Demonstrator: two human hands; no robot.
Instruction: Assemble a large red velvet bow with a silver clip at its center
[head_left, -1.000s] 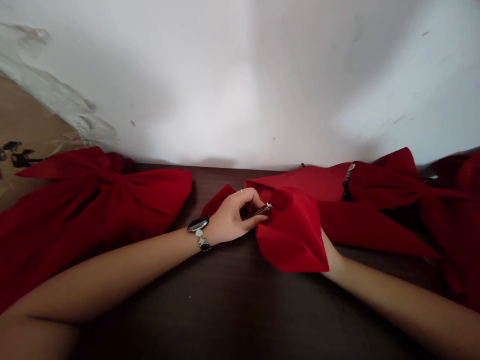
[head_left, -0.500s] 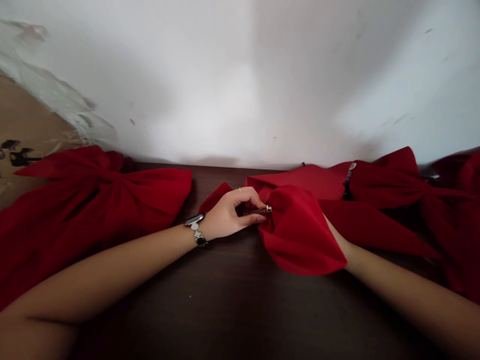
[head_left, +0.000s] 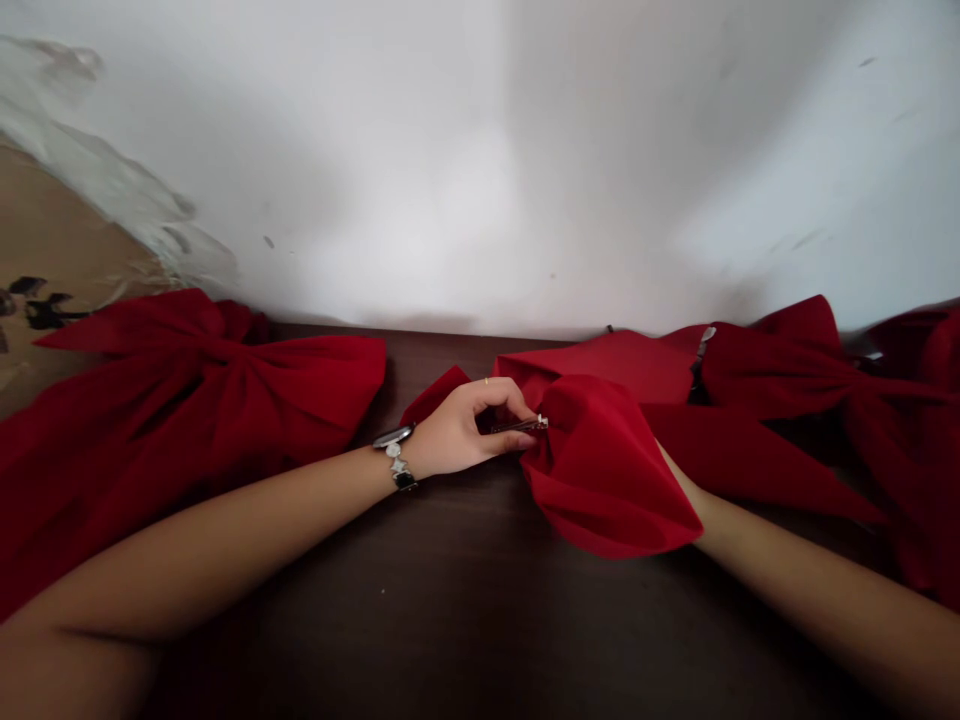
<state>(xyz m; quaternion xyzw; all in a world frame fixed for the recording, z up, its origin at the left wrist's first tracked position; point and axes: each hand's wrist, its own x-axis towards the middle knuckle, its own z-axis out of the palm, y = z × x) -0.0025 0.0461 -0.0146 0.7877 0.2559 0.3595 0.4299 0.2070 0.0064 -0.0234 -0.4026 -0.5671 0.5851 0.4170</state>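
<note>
My left hand [head_left: 469, 430], with a watch on the wrist and a ring, pinches a small metal hair clip [head_left: 523, 425] against the gathered middle of a red fabric bow [head_left: 604, 465] on the dark wooden table [head_left: 450, 620]. The bow's near loop stands up and hides my right hand; only its forearm [head_left: 810, 590] shows, running under the fabric. The bow's tail [head_left: 735, 455] stretches to the right on the table.
A finished large red bow [head_left: 180, 400] lies at the left. More red bows [head_left: 825, 370] lie at the right along the white wall [head_left: 487, 170]. A torn brown patch of wall [head_left: 45, 250] shows at far left.
The bow's near loop has spread slightly down and to the right. My left hand keeps its pinch on the clip and has hardly moved.
</note>
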